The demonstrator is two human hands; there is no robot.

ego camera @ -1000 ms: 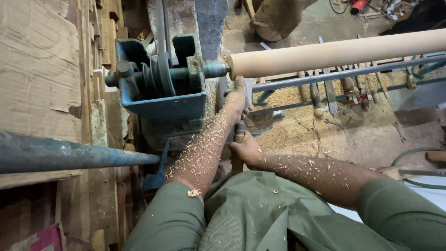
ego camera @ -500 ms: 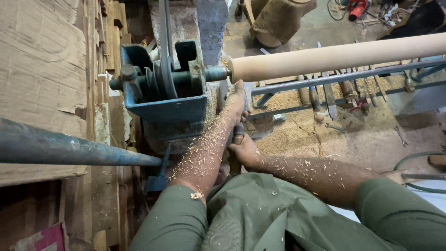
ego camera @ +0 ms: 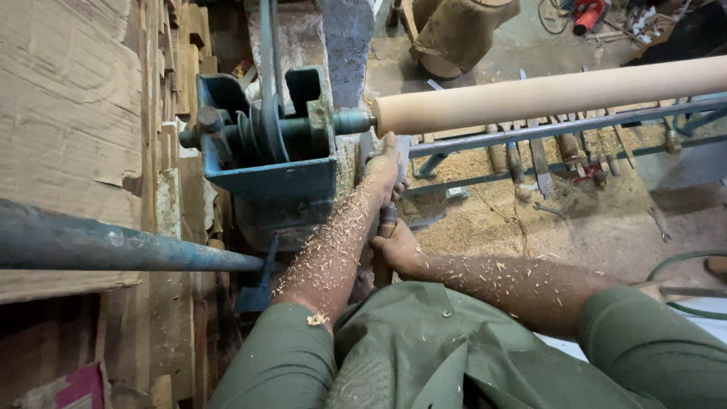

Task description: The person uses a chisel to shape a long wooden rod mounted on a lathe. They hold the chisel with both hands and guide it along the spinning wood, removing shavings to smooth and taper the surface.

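Turning chisel (ego camera: 388, 220), frame centre: right hand (ego camera: 397, 248) closed around its handle, left hand (ego camera: 386, 163) pressing blade below pale wooden spindle (ego camera: 545, 95), upper right, on blue lathe headstock (ego camera: 265, 144). Step: shaping spindle's left end; steady tool control needed.

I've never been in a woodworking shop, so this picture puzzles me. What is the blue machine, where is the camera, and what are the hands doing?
The camera sits on the person's head and looks down over their green sleeves and arms, which are dusted with wood shavings. The blue machine is a wood lathe: its grooved pulley and shaft hold one end of a long pale wooden cylinder that lies level. The left hand reaches up near that end, by a grey rail. The right hand grips the wooden handle of a turning tool; its tip is hidden. Below the rail, spare chisels lie on sawdust. A blue-grey pipe crosses at the left.
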